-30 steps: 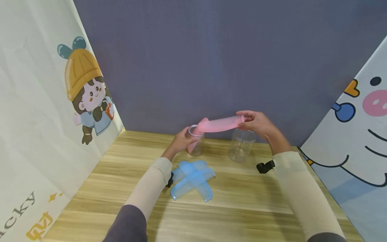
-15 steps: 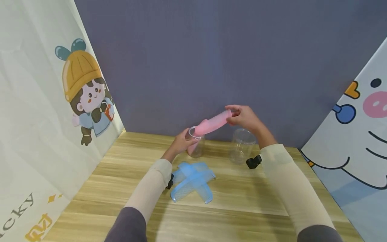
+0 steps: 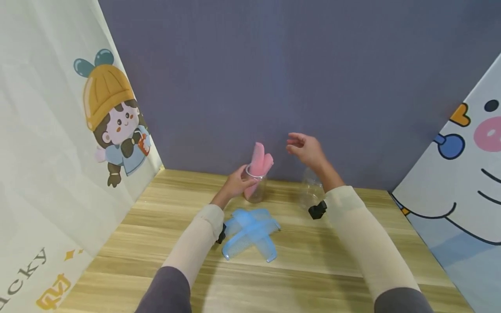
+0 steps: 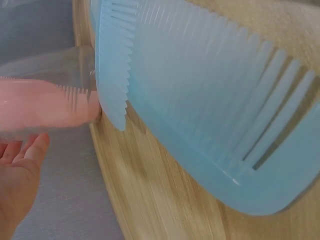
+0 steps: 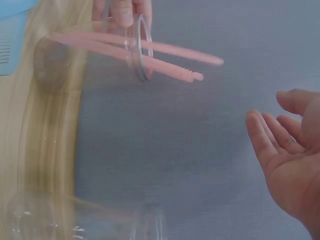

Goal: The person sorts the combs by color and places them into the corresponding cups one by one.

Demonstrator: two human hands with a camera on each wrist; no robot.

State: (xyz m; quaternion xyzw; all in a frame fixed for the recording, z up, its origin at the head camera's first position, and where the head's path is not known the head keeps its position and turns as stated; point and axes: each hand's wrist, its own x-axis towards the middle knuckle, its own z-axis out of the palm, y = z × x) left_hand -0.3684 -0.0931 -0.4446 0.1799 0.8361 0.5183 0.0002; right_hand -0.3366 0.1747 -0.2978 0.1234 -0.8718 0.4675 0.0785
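Note:
A clear plastic cup stands at the back of the wooden table, and my left hand grips its side. Two pink combs stand upright in it, their tops poking out; the right wrist view shows the same pink combs passing through the cup's rim. My right hand hovers open in the air just right of the combs, holding nothing. Blue combs lie crossed on the table under my left forearm, and a blue comb fills the left wrist view.
A second clear cup, partly hidden by my right forearm, stands to the right of the first. Cartoon panels rise on the left and right, with a grey-blue wall behind the table.
My right hand tipped the pink comb upright into the cup, let go of it and drew back slightly. My left hand stayed on the cup.

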